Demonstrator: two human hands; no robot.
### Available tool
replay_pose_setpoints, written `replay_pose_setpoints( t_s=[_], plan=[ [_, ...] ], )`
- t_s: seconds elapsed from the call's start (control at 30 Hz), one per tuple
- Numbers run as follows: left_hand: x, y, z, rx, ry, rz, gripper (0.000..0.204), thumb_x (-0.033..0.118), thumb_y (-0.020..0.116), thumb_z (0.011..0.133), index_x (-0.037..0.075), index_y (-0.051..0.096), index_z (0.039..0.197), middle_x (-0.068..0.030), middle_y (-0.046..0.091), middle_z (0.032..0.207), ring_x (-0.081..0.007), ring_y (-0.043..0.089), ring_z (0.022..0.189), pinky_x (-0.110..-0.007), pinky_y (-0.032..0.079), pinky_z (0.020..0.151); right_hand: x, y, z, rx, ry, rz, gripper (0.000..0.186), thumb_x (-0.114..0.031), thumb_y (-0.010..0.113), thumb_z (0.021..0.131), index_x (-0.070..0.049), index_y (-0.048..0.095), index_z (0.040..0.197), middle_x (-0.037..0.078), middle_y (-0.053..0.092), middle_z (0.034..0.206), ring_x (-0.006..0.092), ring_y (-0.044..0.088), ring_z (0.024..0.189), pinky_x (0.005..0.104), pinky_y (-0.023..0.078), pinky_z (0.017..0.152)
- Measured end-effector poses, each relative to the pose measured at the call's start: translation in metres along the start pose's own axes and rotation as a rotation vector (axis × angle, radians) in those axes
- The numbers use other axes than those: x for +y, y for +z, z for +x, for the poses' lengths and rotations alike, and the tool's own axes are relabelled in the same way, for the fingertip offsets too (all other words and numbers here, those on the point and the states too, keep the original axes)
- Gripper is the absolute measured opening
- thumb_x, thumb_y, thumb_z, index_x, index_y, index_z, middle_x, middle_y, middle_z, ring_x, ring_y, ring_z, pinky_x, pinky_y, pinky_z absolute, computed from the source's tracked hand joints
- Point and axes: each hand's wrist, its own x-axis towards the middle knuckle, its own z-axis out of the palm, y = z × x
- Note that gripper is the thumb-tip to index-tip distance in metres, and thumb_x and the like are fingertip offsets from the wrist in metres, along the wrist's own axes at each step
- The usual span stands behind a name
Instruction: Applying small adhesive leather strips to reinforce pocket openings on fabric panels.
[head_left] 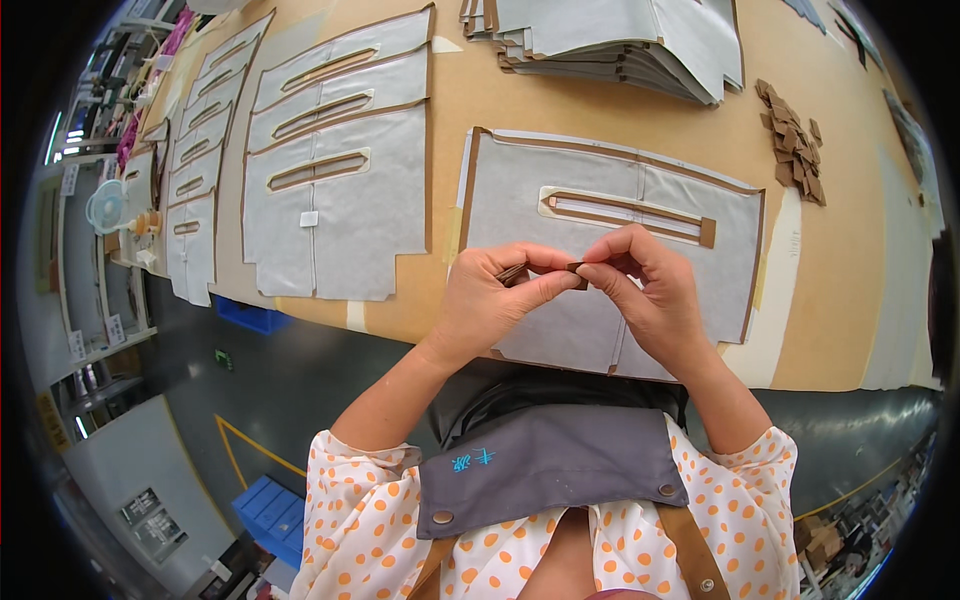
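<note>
Blue crates (pixel 272 505) sit on the floor, near left; white labels (pixel 76 345) hang on far-left shelving. Left hand (pixel 487 298) and right hand (pixel 640 285), both pinched shut, share a small brown tab (pixel 577 267) above the grey panel (pixel 610 215).

Both hands, left hand (pixel 495 295) and right hand (pixel 640 285), are pinching a small brown tab (pixel 577 268) over the grey panel (pixel 610 200) on the table (pixel 840 300).

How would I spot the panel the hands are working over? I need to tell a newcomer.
Find the long tan table. At its near edge, under the left hand and right hand, lies one grey fabric panel. Unlike the panels on the left, its slot is filled pale and ends in a brown tab.
</note>
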Motion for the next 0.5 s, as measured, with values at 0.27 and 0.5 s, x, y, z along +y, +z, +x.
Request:
replay_pose_setpoints(
  t_s=[0.27,0.5],
  plan=[
    [0.018,-0.016,0.013,0.014,-0.099,0.265,0.015,0.007,0.072,0.093,-0.003,0.073,0.103,-0.0079,0.075,0.094,-0.0116,0.07,0.088,-0.023,0.053,0.078,0.01,0.004,0.014,-0.039,0.008,-0.02,0.01,-0.004,0.071,0.092,0.001,0.063,0.098,0.009,0.069,0.089,0.0164,0.071,0.08,0.0281,0.055,0.072],
    [0.026,-0.04,0.043,0.112,-0.054,0.238,0.014,0.011,0.073,0.091,-0.001,0.074,0.099,-0.0045,0.073,0.09,-0.0084,0.065,0.084,-0.023,0.05,0.077,0.025,-0.005,0.01,-0.058,-0.405,-0.574,0.027,-0.008,0.076,0.083,-0.005,0.068,0.109,0.007,0.063,0.097,0.0227,0.062,0.089,0.0352,0.052,0.076]
  ],
)
